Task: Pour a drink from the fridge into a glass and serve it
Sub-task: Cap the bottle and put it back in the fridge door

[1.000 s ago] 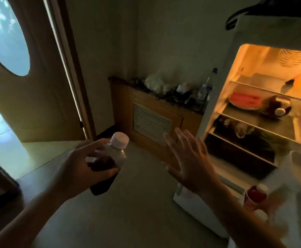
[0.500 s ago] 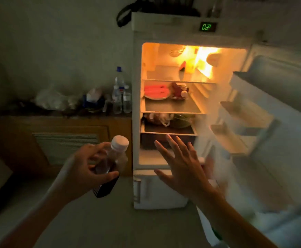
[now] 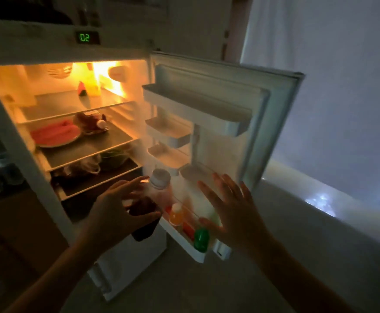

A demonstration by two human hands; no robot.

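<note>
My left hand [image 3: 116,213] grips a plastic bottle of dark drink [image 3: 149,206] with a white cap, held upright in front of the lit fridge [image 3: 15,48]. My right hand [image 3: 232,211] is spread flat, fingers apart, holding nothing, just in front of the inner side of the open fridge door [image 3: 272,123], near its bottom rack. No glass is in view.
The door's bottom rack [image 3: 184,242] holds several small bottles, one orange [image 3: 176,214], one with a green cap [image 3: 201,239]. Fridge shelves carry a plate of watermelon [image 3: 54,135], a jar and bagged food. A pale curtain [image 3: 342,75] hangs at the right. Bottles stand on a cabinet at far left.
The view has swung right, from the doorway and cabinet to the fridge and its door. Both hands stay raised, and my right hand has come close to the inside of the door.
</note>
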